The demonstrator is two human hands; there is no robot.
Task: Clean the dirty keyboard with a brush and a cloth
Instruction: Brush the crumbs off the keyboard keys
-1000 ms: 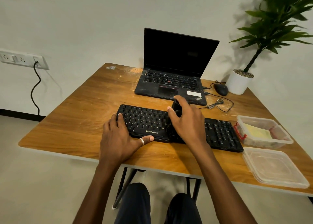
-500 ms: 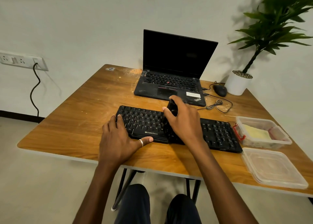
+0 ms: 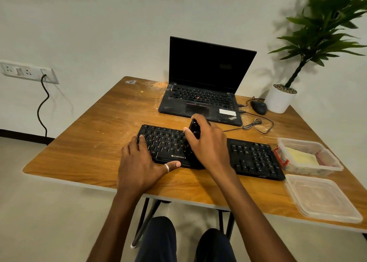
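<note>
Head view. A black full-size keyboard [image 3: 252, 158] marked ZEBRONICS lay across the front half of a brown wood-grain table [image 3: 89, 142], parallel to its front edge and reaching toward the right edge. The left hand [image 3: 139, 162] rested flat on the keyboard's left end, fingers spread and nearly straight over the outer keys. Its thumb, which wore a silver ring, lay along the keyboard's front rim.

The right hand [image 3: 208, 142] was curled round a black-handled brush [image 3: 194, 130] over the middle of the keyboard. The top of the handle stood out between thumb and forefinger, and the lower end pointed down at the keys. The bristles were too dark and blurred to make out.

At the right edge of the table, just beside the keyboard's right end, stood a clear plastic rectangular container [image 3: 333, 167] with a red clip. A pale yellow folded cloth [image 3: 299, 158] lay inside it. A clear plastic lid [image 3: 321, 198] lay flat at the front right corner.

Toward the back edge stood an open black laptop [image 3: 202, 99] with a dark screen. To its right, near the back right corner, were a black mouse [image 3: 258, 107] with a coiled cable [image 3: 254, 124], and a white pot [image 3: 278, 101] holding a green leafy plant.
</note>
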